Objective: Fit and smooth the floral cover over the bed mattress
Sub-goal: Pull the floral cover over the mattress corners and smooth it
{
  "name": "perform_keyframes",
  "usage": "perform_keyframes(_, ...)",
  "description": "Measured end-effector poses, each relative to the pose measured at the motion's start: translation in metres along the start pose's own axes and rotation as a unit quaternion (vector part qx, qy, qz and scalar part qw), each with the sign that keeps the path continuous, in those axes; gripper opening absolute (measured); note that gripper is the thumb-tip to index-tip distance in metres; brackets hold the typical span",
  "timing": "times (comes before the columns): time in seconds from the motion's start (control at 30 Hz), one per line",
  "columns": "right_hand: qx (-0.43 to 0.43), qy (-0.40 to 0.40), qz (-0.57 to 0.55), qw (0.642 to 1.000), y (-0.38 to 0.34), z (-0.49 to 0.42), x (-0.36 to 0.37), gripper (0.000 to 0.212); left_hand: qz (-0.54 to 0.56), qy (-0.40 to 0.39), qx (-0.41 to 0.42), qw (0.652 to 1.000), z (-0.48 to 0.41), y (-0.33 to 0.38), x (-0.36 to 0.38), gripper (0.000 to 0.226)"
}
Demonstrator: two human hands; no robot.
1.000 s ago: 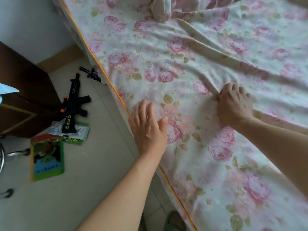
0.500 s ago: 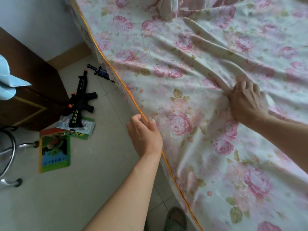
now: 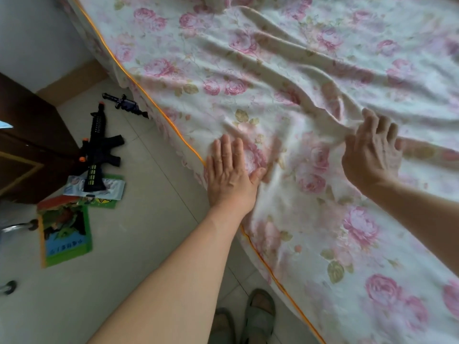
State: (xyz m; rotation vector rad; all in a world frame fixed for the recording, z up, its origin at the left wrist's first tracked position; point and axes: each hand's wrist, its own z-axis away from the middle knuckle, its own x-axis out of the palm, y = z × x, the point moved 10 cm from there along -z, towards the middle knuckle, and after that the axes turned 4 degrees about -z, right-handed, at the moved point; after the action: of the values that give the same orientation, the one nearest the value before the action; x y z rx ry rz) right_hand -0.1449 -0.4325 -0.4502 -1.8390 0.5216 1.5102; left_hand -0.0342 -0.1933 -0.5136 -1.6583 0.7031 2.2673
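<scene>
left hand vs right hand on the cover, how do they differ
The left hand lies flat, fingers straight and together; the right hand has fingers spread and slightly bent. The left hand sits by the orange piping; the right hand is further in, at a raised fold, and whether it pinches it is unclear. Both touch the floral cover.

The cream floral cover (image 3: 310, 70) bears pink roses, olive leaves and orange piping; the toy gun (image 3: 98, 150) is black.

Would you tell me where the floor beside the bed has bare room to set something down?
Free: the pale tiled floor between the green picture book and the orange-piped edge of the floral cover. Crowded: beside the dark wooden cabinet, where the black toy rifle lies over packets.
</scene>
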Motion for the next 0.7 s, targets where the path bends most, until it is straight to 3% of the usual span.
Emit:
perform_keyframes(0.1,0.201,-0.060,-0.016,0.978,0.063,0.028,0.003,0.056,-0.021,-0.026,-0.006,0.999,-0.001,0.001,0.002,0.079)
perform_keyframes(0.13,0.231,-0.082,-0.010,0.969,0.076,0.038,0.005,0.055,-0.022,-0.029,-0.006,0.999,-0.001,0.002,0.003,0.079)
perform_keyframes(0.23,0.189,-0.117,-0.007,0.975,0.075,0.041,0.011,0.027,-0.031,-0.034,-0.014,0.999,-0.002,0.000,0.003,0.079)
perform_keyframes(0.4,0.098,-0.130,0.072,0.984,0.055,0.035,0.008,0.029,-0.025,-0.032,-0.017,0.999,-0.003,-0.001,0.003,0.079)
perform_keyframes(0.53,0.131,-0.109,0.085,0.982,0.079,0.038,-0.002,0.034,-0.034,-0.031,-0.009,0.999,-0.003,-0.002,0.004,0.079)
perform_keyframes(0.7,0.109,-0.122,0.038,0.986,0.091,0.041,0.008,0.032,-0.042,-0.016,-0.015,0.999,0.004,0.003,0.004,0.075)
